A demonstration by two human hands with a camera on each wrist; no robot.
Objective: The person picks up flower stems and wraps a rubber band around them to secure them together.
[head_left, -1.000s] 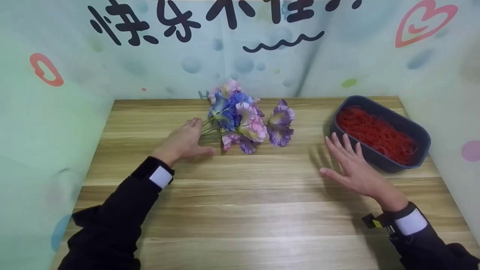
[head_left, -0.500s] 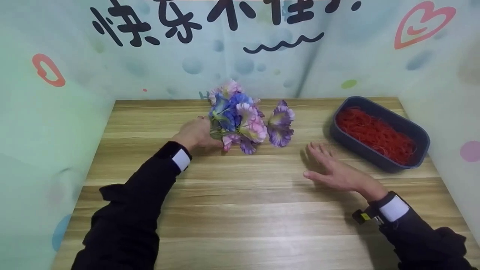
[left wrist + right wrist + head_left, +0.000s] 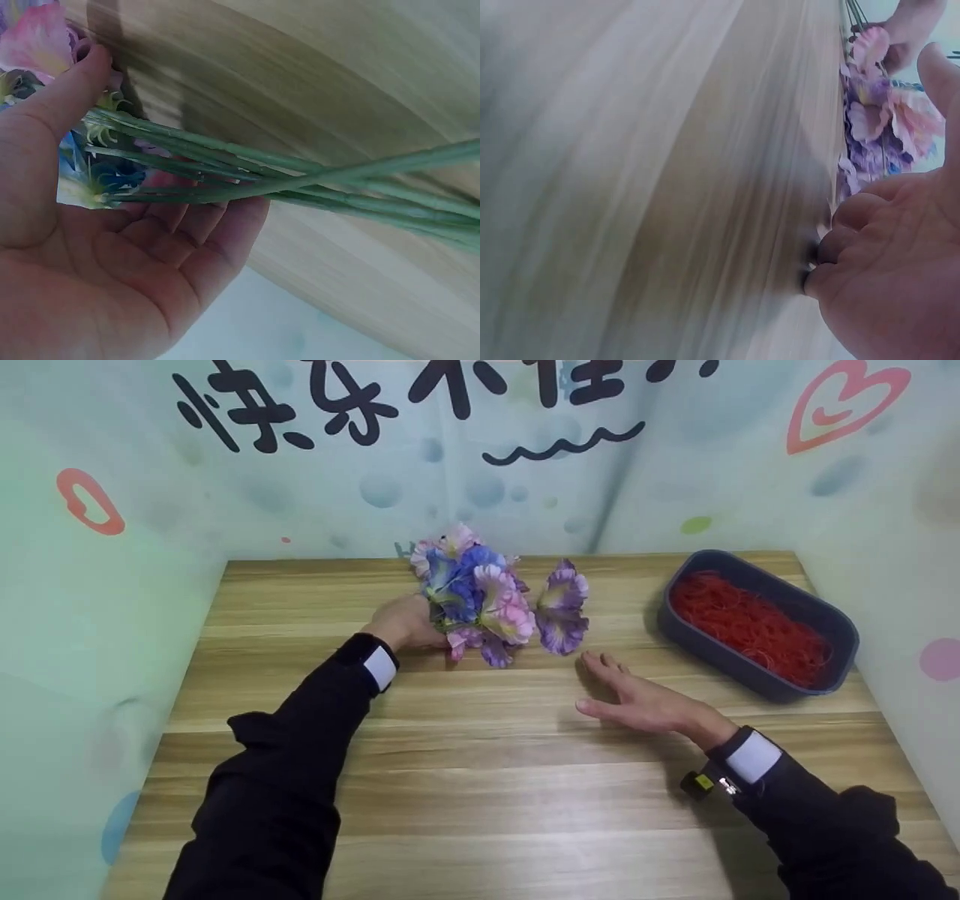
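A bunch of artificial flowers (image 3: 487,596), blue, pink and purple, lies near the back of the wooden table. My left hand (image 3: 405,621) is at its stem end in the head view. Up close, the left wrist view has the green stems (image 3: 330,180) running between thumb and fingers. The fingers curl behind the stems just below the blossoms, hiding their tips, while the thumb stays raised on the other side. A purple bloom (image 3: 562,611) sits at the right of the bunch. Just in front of it, my right hand (image 3: 645,701) hovers low with fingers extended, holding nothing.
A dark blue-grey tub (image 3: 720,656) filled with red shredded strands (image 3: 750,626) stands at the right rear of the table (image 3: 480,795). Printed cloth walls (image 3: 375,517) border the table at the back and both sides.
My left hand has moved right, from the stems' outer end up to just below the blossoms, and its fingers have curled in. The right hand has moved left, away from the tub.
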